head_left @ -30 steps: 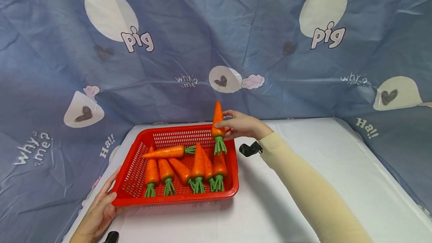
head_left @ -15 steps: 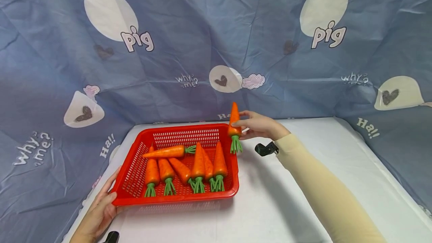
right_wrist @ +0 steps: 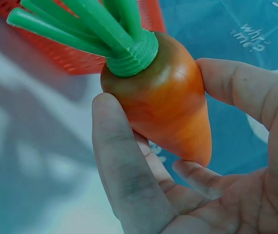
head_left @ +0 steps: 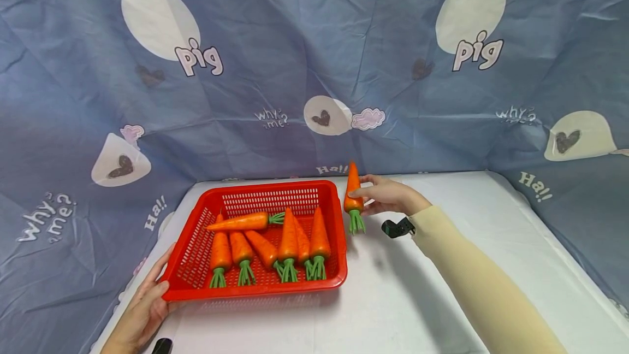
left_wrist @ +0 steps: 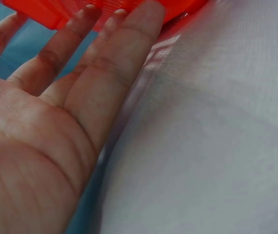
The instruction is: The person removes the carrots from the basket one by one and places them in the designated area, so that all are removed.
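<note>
In my right hand [head_left: 388, 194] is an orange toy carrot [head_left: 353, 193] with a green plastic top, pinched between thumb and fingers. It is tip up, just outside the right side of a red plastic basket [head_left: 260, 291]. The right wrist view shows the carrot [right_wrist: 163, 102] close, thumb on one side and fingers on the other. My left hand [head_left: 142, 310] touches the basket's front left corner, thumb at the rim and fingers along the outer side. In the left wrist view the fingers of this hand [left_wrist: 56, 107] are stretched out, tips at the basket wall.
Several more toy carrots lie in the basket, one crosswise [head_left: 241, 222] behind the others. A white cloth [head_left: 442, 223] covers the table. Behind and at the sides hangs a blue printed curtain [head_left: 275, 59]. A black wrist camera [head_left: 398, 228] sits below my right wrist.
My right hand has carried the carrot rightward from above the basket to outside its right rim, then lowered it. The left hand and basket have stayed in place.
</note>
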A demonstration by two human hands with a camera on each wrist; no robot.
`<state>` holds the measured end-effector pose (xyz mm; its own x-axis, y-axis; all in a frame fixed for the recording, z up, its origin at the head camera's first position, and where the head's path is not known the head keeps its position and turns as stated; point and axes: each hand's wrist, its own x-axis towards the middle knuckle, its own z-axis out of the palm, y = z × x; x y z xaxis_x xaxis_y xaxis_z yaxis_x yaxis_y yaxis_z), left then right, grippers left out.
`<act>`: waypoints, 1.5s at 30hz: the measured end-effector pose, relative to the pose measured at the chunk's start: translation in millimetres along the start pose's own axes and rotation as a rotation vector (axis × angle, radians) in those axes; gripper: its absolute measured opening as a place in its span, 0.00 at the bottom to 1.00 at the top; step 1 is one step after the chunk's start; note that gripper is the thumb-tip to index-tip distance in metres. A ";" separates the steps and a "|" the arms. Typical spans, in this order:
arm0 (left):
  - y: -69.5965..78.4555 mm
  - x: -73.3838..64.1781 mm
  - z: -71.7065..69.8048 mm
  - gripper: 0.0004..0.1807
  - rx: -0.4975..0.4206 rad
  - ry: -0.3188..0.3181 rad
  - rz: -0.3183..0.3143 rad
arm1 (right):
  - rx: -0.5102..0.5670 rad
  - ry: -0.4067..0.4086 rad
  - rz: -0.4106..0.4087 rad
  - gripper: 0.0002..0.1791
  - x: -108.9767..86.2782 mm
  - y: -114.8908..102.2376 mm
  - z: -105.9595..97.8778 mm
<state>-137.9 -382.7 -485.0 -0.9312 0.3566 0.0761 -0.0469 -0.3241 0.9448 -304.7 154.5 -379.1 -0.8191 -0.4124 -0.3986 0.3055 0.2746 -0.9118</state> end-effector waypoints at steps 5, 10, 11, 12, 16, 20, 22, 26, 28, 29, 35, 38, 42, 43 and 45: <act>-0.3 0.4 -0.4 0.37 -0.009 -0.025 0.010 | -0.010 0.016 0.010 0.38 1.5 16.3 -4.1; 0.0 0.1 -0.4 0.37 -0.003 -0.033 0.014 | -0.041 0.038 0.047 0.39 1.8 30.2 -8.8; 0.3 -0.1 -0.2 0.37 -0.001 -0.029 0.010 | -0.043 0.037 0.054 0.39 1.4 32.8 -9.7; 0.6 -0.2 0.0 0.37 0.002 -0.024 0.006 | -0.042 0.036 0.061 0.39 0.8 35.4 -10.6; 1.2 -0.7 0.4 0.37 0.009 -0.002 -0.008 | -0.031 0.032 0.084 0.39 -1.9 44.9 -13.9; 0.4 -0.8 -0.4 0.37 -0.005 -0.011 -0.003 | -0.044 0.028 0.097 0.37 -4.5 53.9 -17.4; -0.2 -0.8 -0.7 0.37 -0.014 -0.023 0.003 | -0.057 0.023 0.106 0.37 -6.2 57.7 -19.0; -1.2 -0.6 0.1 0.37 -0.013 -0.033 0.011 | -0.073 0.027 0.127 0.37 -10.4 63.2 -22.2; -1.0 -0.5 0.7 0.37 -0.005 -0.020 0.006 | -0.085 0.026 0.134 0.38 -12.8 64.6 -23.6; -0.8 -0.4 0.9 0.36 -0.002 -0.013 0.004 | -0.090 0.027 0.138 0.38 -13.8 65.2 -24.3; -0.2 2.3 -0.3 0.36 -0.007 -0.016 0.014 | -0.099 0.022 0.162 0.38 -17.7 67.4 -26.6; -1.0 4.0 -0.6 0.36 -0.010 -0.026 0.025 | -0.095 0.023 0.162 0.37 -18.0 68.2 -26.6; -1.8 4.3 -0.5 0.36 -0.010 -0.017 0.018 | -0.112 0.032 0.164 0.37 -16.7 69.5 -26.1; -1.4 3.4 -1.1 0.36 -0.016 -0.028 0.017 | -0.121 0.036 0.166 0.37 -15.9 69.7 -25.4; 0.6 1.0 -2.3 0.36 -0.016 -0.035 0.010 | -0.134 0.044 0.167 0.37 -13.6 70.0 -24.1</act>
<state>-139.7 -384.5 -485.1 -0.9183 0.3838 0.0967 -0.0439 -0.3414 0.9389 -283.8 200.2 -435.1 -0.7838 -0.3143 -0.5356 0.3738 0.4501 -0.8110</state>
